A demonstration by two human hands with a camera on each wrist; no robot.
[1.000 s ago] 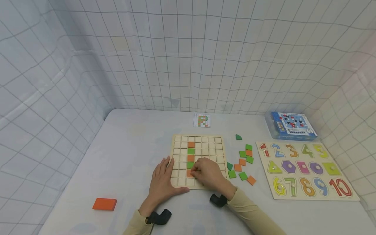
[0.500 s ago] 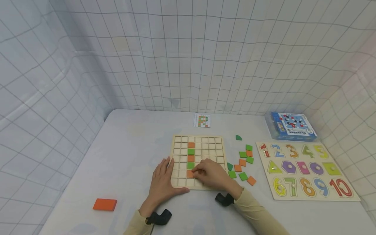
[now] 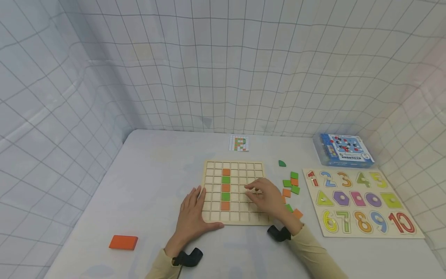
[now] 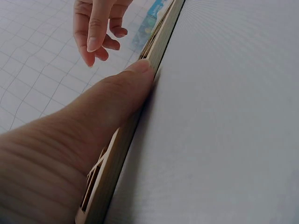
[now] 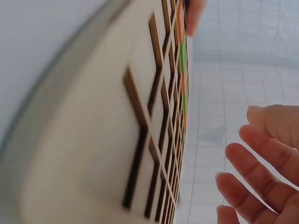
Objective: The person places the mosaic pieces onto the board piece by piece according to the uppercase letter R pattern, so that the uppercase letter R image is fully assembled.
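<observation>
A wooden grid board (image 3: 213, 217) lies on the table with a column of orange and green square tiles (image 3: 225, 188) set in its cells. My left hand (image 3: 191, 213) rests along the board's left and front edges, fingers straight. In the left wrist view the left thumb (image 4: 121, 88) presses the board's side. My right hand (image 3: 266, 197) hovers over the right half of the board, fingers loosely bent and nothing between them. Seen from the right wrist, the fingers of the right hand (image 5: 261, 172) are spread apart from the board.
Loose green and orange tiles (image 3: 294, 182) lie right of the board, partly behind the right hand. A pattern card (image 3: 239, 143) lies beyond the board. Further right are a number puzzle (image 3: 362, 203) and a blue box (image 3: 345, 151). An orange block (image 3: 123, 242) sits at the left.
My right hand has let go of the lowest orange tile in the column and moved right, up off the board. The left hand has stayed put.
</observation>
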